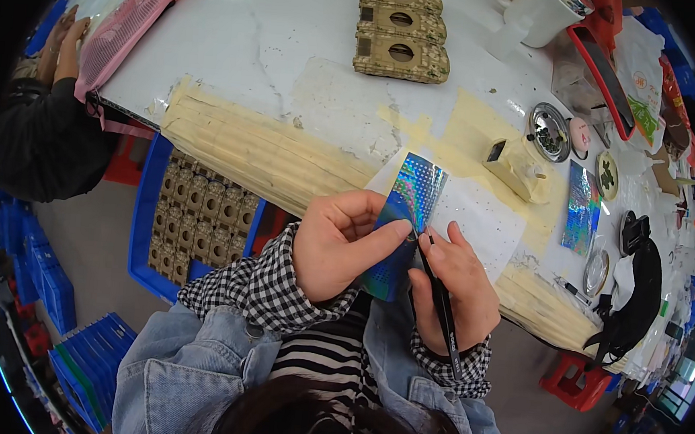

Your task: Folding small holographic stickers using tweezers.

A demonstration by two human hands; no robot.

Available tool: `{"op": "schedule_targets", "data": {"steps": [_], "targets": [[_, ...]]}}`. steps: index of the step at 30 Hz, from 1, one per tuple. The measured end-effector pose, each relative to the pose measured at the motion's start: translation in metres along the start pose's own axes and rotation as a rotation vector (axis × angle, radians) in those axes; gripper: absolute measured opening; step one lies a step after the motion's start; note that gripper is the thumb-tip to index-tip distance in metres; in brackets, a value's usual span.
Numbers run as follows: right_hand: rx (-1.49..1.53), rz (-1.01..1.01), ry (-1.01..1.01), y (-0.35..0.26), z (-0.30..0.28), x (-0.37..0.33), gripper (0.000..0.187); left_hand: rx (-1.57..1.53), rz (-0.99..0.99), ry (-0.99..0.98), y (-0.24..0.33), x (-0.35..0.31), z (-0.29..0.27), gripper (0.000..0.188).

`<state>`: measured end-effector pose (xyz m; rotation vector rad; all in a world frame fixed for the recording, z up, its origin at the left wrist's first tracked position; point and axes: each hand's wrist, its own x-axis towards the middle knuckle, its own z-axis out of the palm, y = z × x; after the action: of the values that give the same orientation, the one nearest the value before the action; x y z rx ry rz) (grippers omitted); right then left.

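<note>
My left hand (pixel 333 248) grips a shiny blue holographic sheet (pixel 419 186) between thumb and fingers at its left edge. The sheet carries rows of small dots and stands tilted at the table's near edge. My right hand (pixel 467 294) is closed around slim black tweezers (pixel 441 304). Their tips meet the sheet's surface beside my left thumb; whether they pinch anything is too small to tell. Under the sheet lies white paper (pixel 484 226) with tiny dark specks. Three camouflage-patterned housings (pixel 405 26), each with an oval opening, stand in a row farther off.
Below the taped table edge (pixel 247 149) at left, a blue crate (pixel 141 235) holds several similar housings. Right of my hands lie another holographic sheet (pixel 580 205), a metal dish (pixel 548 133), a tape-covered block (pixel 518 171) and a black strap (pixel 636 290). Another person's arm (pixel 60 124) is beside a pink basket (pixel 131 28).
</note>
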<state>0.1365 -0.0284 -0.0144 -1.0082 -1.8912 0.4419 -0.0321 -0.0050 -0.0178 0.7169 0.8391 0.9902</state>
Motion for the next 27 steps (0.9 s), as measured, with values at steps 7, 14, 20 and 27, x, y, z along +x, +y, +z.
{"op": "schedule_targets", "data": {"steps": [7, 14, 20, 27], "targets": [[0.014, -0.002, 0.026, -0.001, 0.003, -0.004, 0.042, 0.004, 0.02, -0.007, -0.001, -0.003, 0.0, 0.014], [0.023, 0.013, 0.025, -0.006, 0.001, -0.005, 0.039, 0.02, 0.045, -0.001, -0.001, -0.007, 0.001, 0.013], [0.019, 0.01, 0.032, -0.009, 0.002, -0.005, 0.038, 0.025, 0.06, 0.0, -0.001, -0.009, 0.001, 0.013], [0.0, 0.025, 0.033, -0.013, 0.002, -0.005, 0.035, 0.058, 0.092, 0.001, -0.001, -0.012, 0.001, 0.009]]}}
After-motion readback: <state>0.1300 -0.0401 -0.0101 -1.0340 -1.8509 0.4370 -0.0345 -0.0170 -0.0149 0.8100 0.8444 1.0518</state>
